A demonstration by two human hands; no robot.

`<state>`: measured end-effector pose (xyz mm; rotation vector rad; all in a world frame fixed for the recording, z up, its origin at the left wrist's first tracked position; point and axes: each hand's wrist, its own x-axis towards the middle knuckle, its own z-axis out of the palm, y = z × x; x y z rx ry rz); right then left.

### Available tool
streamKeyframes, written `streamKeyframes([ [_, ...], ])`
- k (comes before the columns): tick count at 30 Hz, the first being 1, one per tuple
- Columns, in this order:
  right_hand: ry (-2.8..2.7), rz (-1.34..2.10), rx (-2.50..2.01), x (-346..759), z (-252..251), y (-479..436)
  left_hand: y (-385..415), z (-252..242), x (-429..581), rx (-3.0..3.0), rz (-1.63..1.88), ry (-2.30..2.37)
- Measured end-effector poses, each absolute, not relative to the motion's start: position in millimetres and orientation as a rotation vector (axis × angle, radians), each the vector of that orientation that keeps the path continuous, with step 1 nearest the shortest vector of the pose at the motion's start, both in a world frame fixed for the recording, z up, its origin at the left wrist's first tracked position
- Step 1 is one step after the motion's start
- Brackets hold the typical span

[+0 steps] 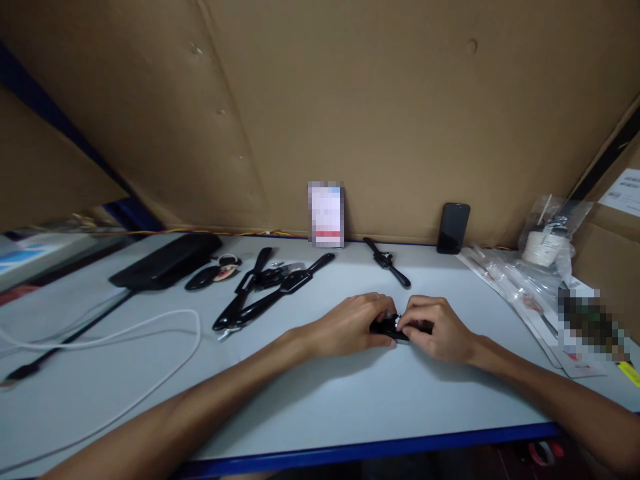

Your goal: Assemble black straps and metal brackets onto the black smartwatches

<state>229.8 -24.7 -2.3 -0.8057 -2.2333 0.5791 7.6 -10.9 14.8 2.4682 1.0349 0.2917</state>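
Over the right-middle of the grey table, my left hand is closed on a black spokeshave, with its fingers and thumb on either side. Opposite it, my right hand pinches at a small shiny metal part in the middle of the same tool; the fingertips hide what that part is. Most of the handles are covered by my fingers. Another black spokeshave lies just beyond my hands. Two more form a V to the left, the nearer-lying spokeshave and a second spokeshave, with small dark parts between them.
A black case, key fobs and a white cable lie on the left. A phone and a blurred-out card or screen lean on the cardboard wall. Plastic packages and a bagged white roll sit right.
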Motion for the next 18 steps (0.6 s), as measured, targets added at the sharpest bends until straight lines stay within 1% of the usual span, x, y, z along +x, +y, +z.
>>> streamKeyframes([
  [3, -2.211, 0.613, -0.854, 228.7, -0.5, -24.5, -10.8, 14.7, 7.4, 2.476, 0.294, 1.047],
  [10, -2.232, 0.432, -0.973, 224.4, -2.7, -25.4, -11.6, 15.6, 7.7, 2.471, 0.294, 1.044],
  [16, -2.253, 0.419, -1.053, 224.4, -0.6, -27.6, -11.9, 16.4, 7.8, 2.47, 0.283, 1.053],
  [18, -2.257, 0.489, -1.08, 226.0, 2.4, -24.9, -12.1, 15.9, 7.7, 2.466, 0.275, 1.061],
])
